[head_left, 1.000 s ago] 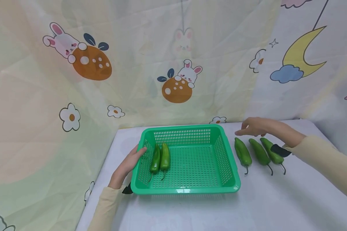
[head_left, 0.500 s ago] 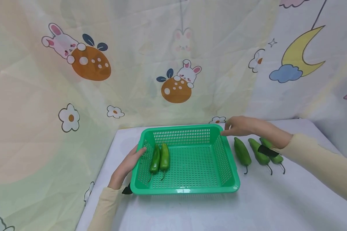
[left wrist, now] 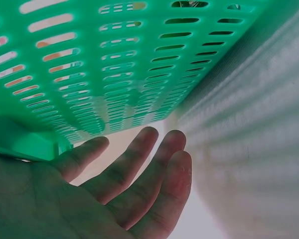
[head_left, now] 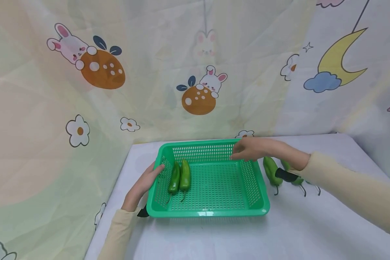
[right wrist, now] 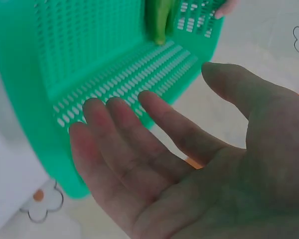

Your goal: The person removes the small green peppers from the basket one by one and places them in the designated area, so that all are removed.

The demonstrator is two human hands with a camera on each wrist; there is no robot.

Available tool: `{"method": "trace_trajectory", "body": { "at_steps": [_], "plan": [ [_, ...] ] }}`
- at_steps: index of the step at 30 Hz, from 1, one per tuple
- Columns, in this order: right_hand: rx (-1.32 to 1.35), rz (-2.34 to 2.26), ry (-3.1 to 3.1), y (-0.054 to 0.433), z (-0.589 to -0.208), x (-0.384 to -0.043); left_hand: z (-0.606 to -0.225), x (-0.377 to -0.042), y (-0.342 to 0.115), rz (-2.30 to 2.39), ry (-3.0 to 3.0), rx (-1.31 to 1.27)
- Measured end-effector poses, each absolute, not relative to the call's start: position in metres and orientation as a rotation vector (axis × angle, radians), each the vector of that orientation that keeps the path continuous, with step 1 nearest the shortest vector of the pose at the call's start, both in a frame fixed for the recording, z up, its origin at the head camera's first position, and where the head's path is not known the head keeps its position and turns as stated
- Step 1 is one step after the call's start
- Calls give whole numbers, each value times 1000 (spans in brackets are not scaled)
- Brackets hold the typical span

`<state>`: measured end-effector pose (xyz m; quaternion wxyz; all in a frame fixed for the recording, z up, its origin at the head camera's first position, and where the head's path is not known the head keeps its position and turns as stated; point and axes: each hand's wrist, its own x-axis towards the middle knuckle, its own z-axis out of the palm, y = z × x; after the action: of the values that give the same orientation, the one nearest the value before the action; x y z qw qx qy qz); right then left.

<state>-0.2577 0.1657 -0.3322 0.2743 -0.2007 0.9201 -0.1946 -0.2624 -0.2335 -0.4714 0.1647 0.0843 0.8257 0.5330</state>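
Note:
In the head view, a green plastic basket (head_left: 208, 213) with slotted walls stands on the white table. My left hand (head_left: 145, 181) holds its left rim, thumb over the edge and fingers outside; the left wrist view shows those fingers (left wrist: 157, 184) beneath the wall. Two green peppers (head_left: 174, 178) (head_left: 185, 177) lie side by side at the basket's left. My right hand (head_left: 251, 148) hovers over the back right corner, fingers spread in the right wrist view with nothing in them. Right of the basket lie three more peppers, the nearest a green pepper (head_left: 271, 169); my right arm partly covers them.
A cloth curtain (head_left: 156, 54) printed with rabbits, flowers and a moon hangs behind and beside the table (head_left: 221, 242). Black bands show at both wrists, the right band (head_left: 286, 175) in front of the peppers. The right sleeve (head_left: 347, 195) reaches across the table's right side.
My right hand has moved left, from above the peppers on the table to over the basket's back right corner. The left hand, basket and peppers have stayed put.

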Motion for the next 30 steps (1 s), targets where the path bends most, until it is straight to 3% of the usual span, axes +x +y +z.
{"method": "trace_trajectory", "body": {
  "at_steps": [30],
  "plan": [
    [-562, -547, 2360, 94, -381, -277, -473, -267, -236, 1496, 2373, 234]
  ]
}}
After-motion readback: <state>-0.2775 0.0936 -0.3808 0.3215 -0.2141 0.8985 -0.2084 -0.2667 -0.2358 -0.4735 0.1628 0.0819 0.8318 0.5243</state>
